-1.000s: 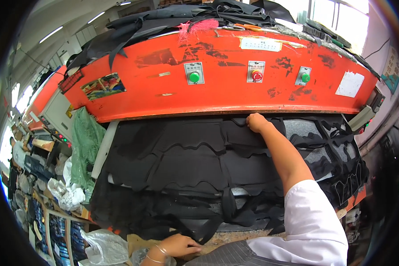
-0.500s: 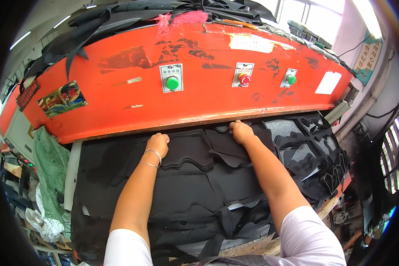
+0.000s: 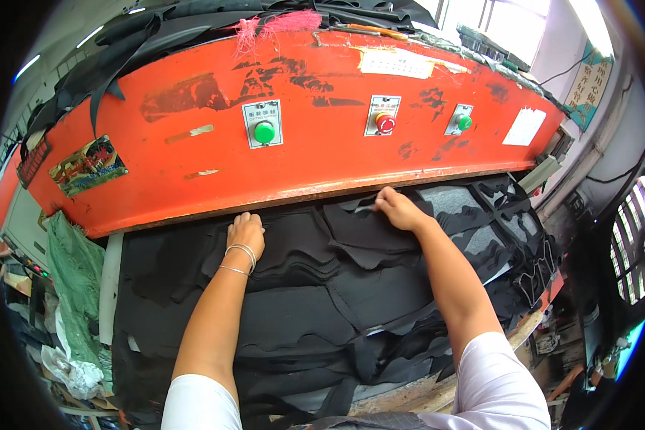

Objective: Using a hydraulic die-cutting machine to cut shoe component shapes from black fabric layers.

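Note:
Stacked, cut black fabric [image 3: 294, 308] covers the bed under a red-orange press beam [image 3: 215, 165]. Both my arms reach forward to its far side, close below the beam's lower edge. My left hand [image 3: 246, 235], with thin bangles at the wrist, is closed at the far edge of a wavy-edged cut stack [image 3: 294, 244]; its fingertips are partly hidden. To the right, my right hand [image 3: 400, 208] pinches the far edge of another black fabric piece [image 3: 369, 236]. A small pale strip shows beside those fingers.
The beam carries a green button [image 3: 264, 132], a red stop button [image 3: 385, 123] and a smaller green button [image 3: 464, 123]. Grey padding and black offcuts [image 3: 509, 215] lie at the right. A green sack [image 3: 75, 258] hangs at the left. Black sheets [image 3: 193, 29] are heaped on top.
My right hand has shifted right along the far edge, and a pale gap shows beside its fingers. The left hand stays almost in place. The whole view has shifted slightly.

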{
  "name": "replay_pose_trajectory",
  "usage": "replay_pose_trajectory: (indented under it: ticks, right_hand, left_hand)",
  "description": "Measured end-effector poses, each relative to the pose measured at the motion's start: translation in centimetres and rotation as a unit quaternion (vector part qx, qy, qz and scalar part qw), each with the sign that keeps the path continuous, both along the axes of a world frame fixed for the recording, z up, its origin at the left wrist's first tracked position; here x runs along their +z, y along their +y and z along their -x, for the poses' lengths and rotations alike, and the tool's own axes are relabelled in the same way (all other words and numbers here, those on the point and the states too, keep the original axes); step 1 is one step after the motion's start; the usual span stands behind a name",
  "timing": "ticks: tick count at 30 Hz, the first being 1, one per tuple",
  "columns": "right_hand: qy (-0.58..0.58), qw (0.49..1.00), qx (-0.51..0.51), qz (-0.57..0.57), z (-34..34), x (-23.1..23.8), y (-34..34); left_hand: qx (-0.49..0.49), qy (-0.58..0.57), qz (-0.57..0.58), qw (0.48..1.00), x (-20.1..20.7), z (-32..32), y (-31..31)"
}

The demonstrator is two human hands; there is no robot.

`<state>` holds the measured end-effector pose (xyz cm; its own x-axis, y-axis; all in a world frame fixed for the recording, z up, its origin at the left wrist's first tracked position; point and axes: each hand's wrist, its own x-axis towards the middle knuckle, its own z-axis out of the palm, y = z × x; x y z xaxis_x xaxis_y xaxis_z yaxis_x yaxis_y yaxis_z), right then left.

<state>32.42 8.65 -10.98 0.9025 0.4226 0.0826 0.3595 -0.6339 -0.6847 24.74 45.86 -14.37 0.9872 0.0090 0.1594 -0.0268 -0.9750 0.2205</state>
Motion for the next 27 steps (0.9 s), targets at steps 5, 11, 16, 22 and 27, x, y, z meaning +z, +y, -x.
replay_pose_trajectory:
  ticks: [5, 11, 16, 22, 27]
  right_hand:
    - [0.014, 0.988, 0.066, 0.138, 1.6, 3.1, -1.8]
    - [-0.069, 0.961, -0.058, 0.262, -1.1, -2.2, 0.5]
    - [-0.041, 0.957, -0.165, 0.236, -1.2, -2.0, 2.1]
    - [-0.045, 0.955, -0.213, 0.203, -1.7, -3.2, 2.4]
    - [-0.011, 0.957, -0.193, 0.219, -1.6, -2.4, 2.5]
  left_hand:
    - [-0.019, 0.019, 0.085, 0.996, 0.8, 0.8, 1.4]
    - [0.003, 0.002, 0.067, 0.998, 0.2, 0.0, 0.1]
    - [0.060, 0.074, 0.067, 0.993, 1.0, -0.6, 0.3]
    - [0.077, 0.067, 0.051, 0.993, 0.4, -0.6, -0.8]
    - [0.045, -0.033, 0.058, 0.997, 0.0, 0.6, -0.2]
